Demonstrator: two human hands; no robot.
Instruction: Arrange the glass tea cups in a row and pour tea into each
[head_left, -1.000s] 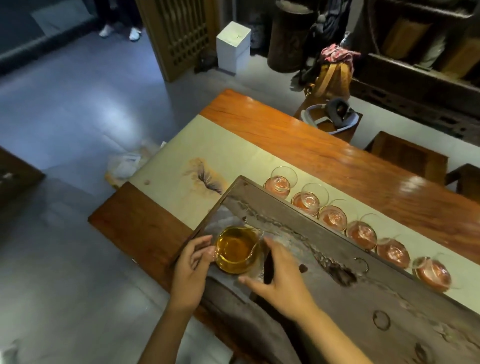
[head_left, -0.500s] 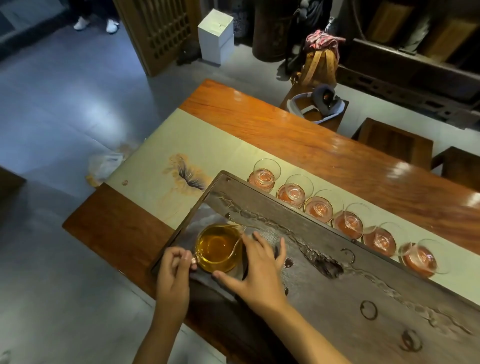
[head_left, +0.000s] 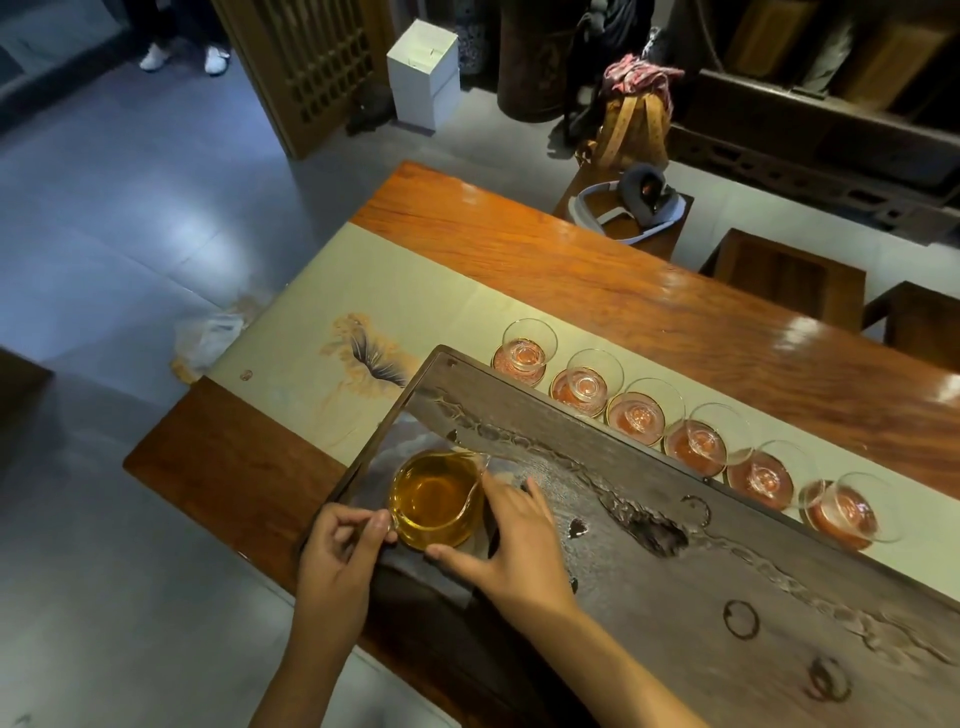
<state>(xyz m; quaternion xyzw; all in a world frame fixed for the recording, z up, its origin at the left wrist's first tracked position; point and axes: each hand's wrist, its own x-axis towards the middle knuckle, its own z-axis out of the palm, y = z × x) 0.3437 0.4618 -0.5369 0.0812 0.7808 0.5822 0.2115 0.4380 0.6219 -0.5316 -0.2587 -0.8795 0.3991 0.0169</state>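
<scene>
1. The glass pitcher (head_left: 435, 498), holding amber tea, stands on the near left end of the dark stone tea tray (head_left: 649, 582).
2. The left hand (head_left: 340, 556) pinches the pitcher's handle between curled fingers and thumb on its left side.
3. The right hand (head_left: 511, 540) lies against the pitcher's right wall with fingers straight and spread, thumb reaching along the base.
4. Six glass tea cups (head_left: 636, 415) stand in a diagonal row just beyond the tray's far edge, each on a reddish coaster; whether they hold tea cannot be told.
5. The cups rest on a cream table runner (head_left: 374, 275) painted with a dark-and-orange flower.
6. The runner lies across a long reddish-brown wooden table (head_left: 597, 275) with a glossy top.
7. Beyond the table stand wooden stools (head_left: 789, 275), one bearing a grey-and-white headset (head_left: 631, 208).
8. Farther back are a tan backpack (head_left: 631, 124), a white box (head_left: 423, 78), a lattice wooden screen (head_left: 311, 67) and grey floor tiles, with white shoes (head_left: 182, 57) at the top left.
</scene>
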